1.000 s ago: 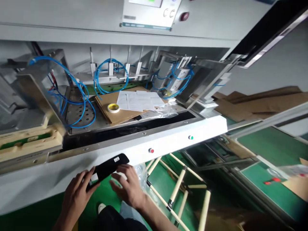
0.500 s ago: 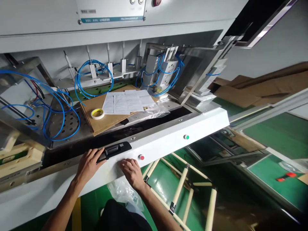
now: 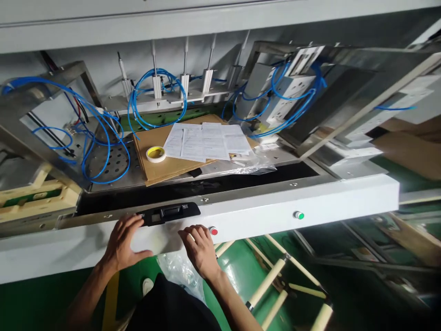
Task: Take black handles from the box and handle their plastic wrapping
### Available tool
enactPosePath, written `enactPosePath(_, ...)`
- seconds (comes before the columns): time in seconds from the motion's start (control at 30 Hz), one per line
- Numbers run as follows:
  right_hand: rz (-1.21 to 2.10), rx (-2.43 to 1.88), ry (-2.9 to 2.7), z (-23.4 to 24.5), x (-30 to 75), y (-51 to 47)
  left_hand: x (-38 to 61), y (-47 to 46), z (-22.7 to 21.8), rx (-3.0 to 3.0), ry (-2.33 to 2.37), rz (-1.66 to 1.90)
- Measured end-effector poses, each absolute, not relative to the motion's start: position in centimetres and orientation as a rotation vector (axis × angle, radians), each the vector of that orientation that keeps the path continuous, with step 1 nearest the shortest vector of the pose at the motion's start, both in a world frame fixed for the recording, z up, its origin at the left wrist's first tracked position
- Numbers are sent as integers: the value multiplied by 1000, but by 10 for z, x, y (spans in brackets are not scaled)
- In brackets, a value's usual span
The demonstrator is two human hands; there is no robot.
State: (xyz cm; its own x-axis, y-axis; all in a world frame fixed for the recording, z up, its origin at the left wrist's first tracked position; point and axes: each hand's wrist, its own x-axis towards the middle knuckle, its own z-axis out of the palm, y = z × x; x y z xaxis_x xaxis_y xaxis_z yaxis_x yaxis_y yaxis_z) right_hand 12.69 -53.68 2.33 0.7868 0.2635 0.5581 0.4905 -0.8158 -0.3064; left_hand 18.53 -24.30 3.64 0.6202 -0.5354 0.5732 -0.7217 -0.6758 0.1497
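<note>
A long black plastic part (image 3: 170,213) lies flat on the white front ledge (image 3: 310,211) of a machine. My left hand (image 3: 124,241) rests open on the ledge, its fingertips touching the part's left end. Just below the part's right end, my right hand (image 3: 198,246) lies open with fingers spread, beside a red button (image 3: 213,231). Neither hand holds anything.
Inside the machine bay lie brown cardboard sheets (image 3: 161,161), printed papers (image 3: 206,141), a roll of yellow tape (image 3: 155,154) and a clear plastic bag (image 3: 251,163). Blue hoses (image 3: 103,133) loop left and right. A green button (image 3: 298,215) sits to the right. Another clear bag (image 3: 177,271) lies near my lap.
The black part went from my hands onto the white ledge. My left hand has let go of it and both hands now lie flat beneath it. The view moved closer.
</note>
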Motion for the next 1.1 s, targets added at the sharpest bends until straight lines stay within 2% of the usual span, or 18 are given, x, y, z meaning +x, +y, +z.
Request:
enactPosePath(0.1, -694, -2551, -601, 33, 134, -539, 164, -235, 26, 2477, -1077, 759)
enactPosePath(0.23, -678, -2587, -696, 34, 140, -549, 163, -235, 26, 2366, -923, 803)
enactPosePath(0.6, -682, -2589, -509, 53, 162, -580, 184, -245, 42, 2367, -556, 637)
enactPosePath(0.87, -647, -2709, -379, 52, 199, -568, 196, -257, 34, 2420, -286, 762)
enactPosePath(0.97, -649, -2726, -354, 50, 203, -566, 188, -262, 39, 2476, -169, 925)
enactPosePath(1.03, -645, -2737, -341, 50, 203, -566, 182, -270, 44, 2515, -290, 1004)
enactPosePath(1.1, -632, -2749, -343, 50, 204, -566, 182, -280, 47, 2584, -640, 900)
